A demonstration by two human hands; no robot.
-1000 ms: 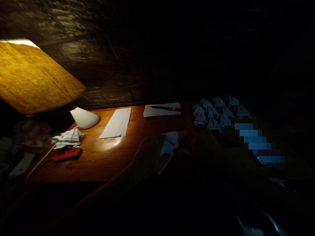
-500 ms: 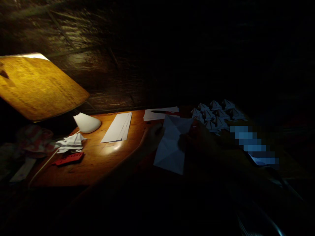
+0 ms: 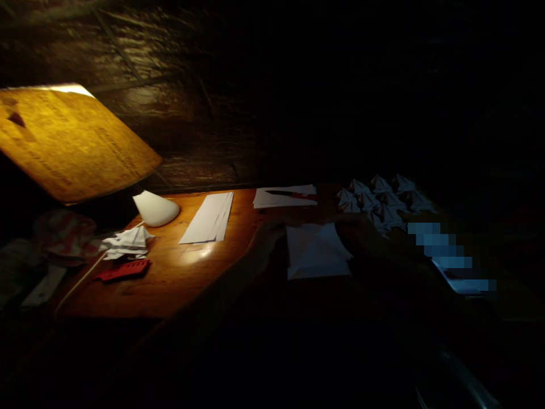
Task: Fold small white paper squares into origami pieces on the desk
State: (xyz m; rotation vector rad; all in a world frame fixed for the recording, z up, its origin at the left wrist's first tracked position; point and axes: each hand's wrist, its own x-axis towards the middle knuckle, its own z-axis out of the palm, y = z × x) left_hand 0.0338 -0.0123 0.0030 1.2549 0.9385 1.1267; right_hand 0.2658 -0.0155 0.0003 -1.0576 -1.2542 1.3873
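Observation:
A creased sheet of white paper point(image 3: 319, 253) hangs between my two hands over the front of the wooden table point(image 3: 149, 298). My left hand point(image 3: 272, 230) grips its upper left corner, closed round the edge. At the upper right corner my right hand point(image 3: 351, 227) pinches the same sheet; it is very dark and its fingers barely show. Behind my right hand stand several folded paper pieces point(image 3: 389, 199) with pointed tops, set in rows. Beyond my left hand a knife point(image 3: 292, 195) with a dark blade and red handle lies on paper sheets point(image 3: 266, 197).
A stack of paper strips point(image 3: 208, 218) lies left of centre. Farther left are a lamp with a yellow shade point(image 3: 80, 142) and white base point(image 3: 155, 210), crumpled paper point(image 3: 130, 241), a red object with slots point(image 3: 125, 270) and a cord point(image 3: 80, 281). A lit screen point(image 3: 455, 278) glows at right.
The paper has turned and looks shorter, its top edge now lower between my hands. My hands have shifted to its upper corners. The view has moved slightly.

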